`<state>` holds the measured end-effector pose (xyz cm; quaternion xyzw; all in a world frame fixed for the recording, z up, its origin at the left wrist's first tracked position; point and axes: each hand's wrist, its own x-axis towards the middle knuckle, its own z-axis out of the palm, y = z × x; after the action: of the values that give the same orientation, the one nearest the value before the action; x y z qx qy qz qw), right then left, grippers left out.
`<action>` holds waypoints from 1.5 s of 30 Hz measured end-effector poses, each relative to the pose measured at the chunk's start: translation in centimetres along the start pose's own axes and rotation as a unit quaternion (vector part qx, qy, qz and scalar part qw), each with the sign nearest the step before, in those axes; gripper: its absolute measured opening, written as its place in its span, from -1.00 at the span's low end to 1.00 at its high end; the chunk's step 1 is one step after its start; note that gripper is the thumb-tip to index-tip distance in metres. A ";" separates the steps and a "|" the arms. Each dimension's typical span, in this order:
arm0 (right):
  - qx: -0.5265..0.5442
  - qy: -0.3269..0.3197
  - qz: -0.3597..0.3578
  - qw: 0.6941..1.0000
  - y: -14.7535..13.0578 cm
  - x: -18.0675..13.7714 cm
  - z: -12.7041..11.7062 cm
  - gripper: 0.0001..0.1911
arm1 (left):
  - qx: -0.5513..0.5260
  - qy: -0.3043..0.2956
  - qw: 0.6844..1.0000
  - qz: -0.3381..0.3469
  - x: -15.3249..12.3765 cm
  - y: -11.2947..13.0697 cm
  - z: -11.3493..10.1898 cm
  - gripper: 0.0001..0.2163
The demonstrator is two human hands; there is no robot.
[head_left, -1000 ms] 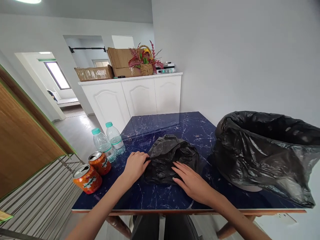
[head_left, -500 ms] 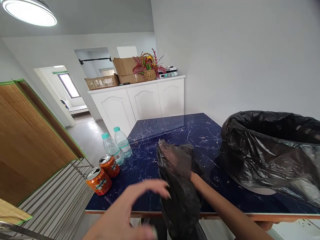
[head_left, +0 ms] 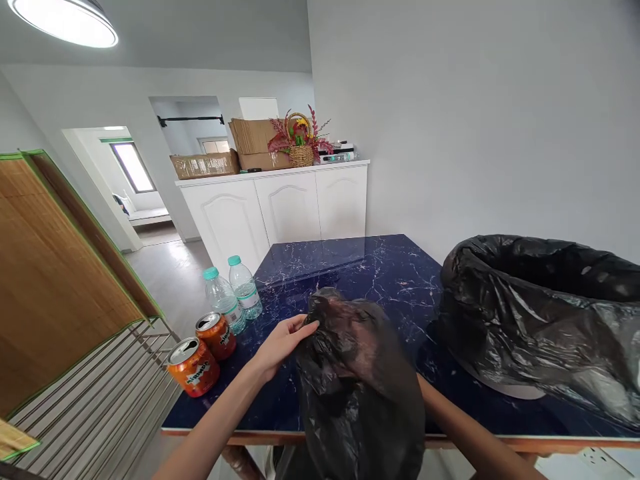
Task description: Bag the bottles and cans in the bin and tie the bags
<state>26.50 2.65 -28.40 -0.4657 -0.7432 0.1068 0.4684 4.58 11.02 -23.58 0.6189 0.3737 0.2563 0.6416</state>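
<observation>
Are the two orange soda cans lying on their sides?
No, both orange cans stand upright near the left edge of the blue table, their tops facing up.

The right hand is hidden behind the lifted black bag [head_left: 357, 387]; only its forearm is seen, so its grip cannot be judged. The bag's lower end is cut off by the near edge, the lined bin [head_left: 540, 320] by the right edge.
</observation>
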 end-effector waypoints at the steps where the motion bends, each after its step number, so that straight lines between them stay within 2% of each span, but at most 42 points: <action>1: -0.001 0.009 0.005 1.000 0.0 -0.3 -0.3 -0.15 | 0.000 0.013 1.000 0.006 -0.2 0.1 0.0 -0.54; 4: 0.001 0.046 0.032 0.998 0.7 -0.8 -1.7 -0.10 | -0.001 0.069 0.997 0.029 -0.9 0.3 -0.5 -0.53; 7: 0.072 0.076 0.082 0.991 1.8 -0.7 -3.5 -0.01 | 0.000 0.118 0.992 0.038 -1.7 0.1 -1.0 -0.51; 12: 0.174 0.088 0.147 0.970 2.8 0.5 -6.6 0.03 | -0.005 0.196 0.980 0.015 -2.5 -0.9 -2.3 -0.60; 14: 0.228 0.078 0.191 0.952 2.7 0.5 -7.2 -0.06 | -0.008 0.231 0.973 -0.008 -2.6 -1.5 -2.9 -0.65; 16: 0.321 0.061 0.253 0.911 2.3 -0.1 -7.5 -0.21 | -0.010 0.255 0.967 -0.027 -2.9 -2.0 -3.4 -0.68; 18: 0.422 0.037 0.301 0.854 1.9 -1.1 -7.4 -0.34 | -0.008 0.267 0.963 -0.035 -3.2 -2.4 -3.6 -0.68; 21: 0.538 -0.021 0.343 0.769 1.4 -2.6 -6.6 -0.30 | -0.003 0.274 0.961 -0.037 -3.6 -2.7 -3.6 -0.56; 22: 0.557 -0.037 0.353 0.751 1.4 -3.0 -6.2 -0.26 | 0.000 0.278 0.960 -0.034 -3.6 -2.8 -3.5 -0.52; 24: 0.568 -0.052 0.369 0.734 1.4 -3.3 -5.2 -0.21 | 0.008 0.293 0.956 -0.021 -3.4 -3.2 -3.3 -0.51; 27: 0.549 -0.051 0.388 0.739 2.1 -3.0 -3.8 -0.19 | 0.033 0.322 0.946 0.006 -2.6 -4.0 -3.4 -0.54; 29: 0.527 -0.027 0.406 0.746 2.7 -2.7 -3.4 -0.19 | 0.059 0.332 0.941 0.019 -2.2 -4.7 -3.8 -0.52; 32: 0.503 0.033 0.422 0.753 3.3 -2.3 -3.7 -0.22 | 0.109 0.329 0.936 0.056 -2.3 -5.5 -4.4 -0.49; 35: 0.488 0.053 0.427 0.759 2.7 -2.5 -4.2 -0.21 | 0.156 0.321 0.927 0.112 -3.4 -6.0 -4.4 -0.45; 37: 0.489 0.054 0.420 0.762 1.8 -2.9 -4.3 -0.13 | 0.207 0.322 0.910 0.161 -4.7 -5.9 -4.1 -0.42; 39: 0.500 0.068 0.401 0.764 1.1 -3.4 -4.2 -0.02 | 0.313 0.314 0.867 0.225 -6.0 -5.6 -3.7 -0.41; 42: 0.507 0.092 0.376 0.770 0.9 -3.8 -4.0 0.04 | 0.480 0.232 0.795 0.291 -7.2 -4.9 -3.7 -0.46; 43: 0.497 0.082 0.370 0.780 1.1 -3.8 -3.9 0.02 | 0.508 0.192 0.787 0.293 -7.2 -4.8 -3.9 -0.48; 45: 0.440 0.057 0.335 0.831 1.6 -3.6 -3.8 -0.05 | 0.543 0.121 0.784 0.276 -6.8 -4.9 -4.5 -0.52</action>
<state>30.93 -0.34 -29.44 -0.4357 -0.3883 0.5464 0.6007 -3.70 7.84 -27.05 0.9054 0.3394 0.2500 0.0510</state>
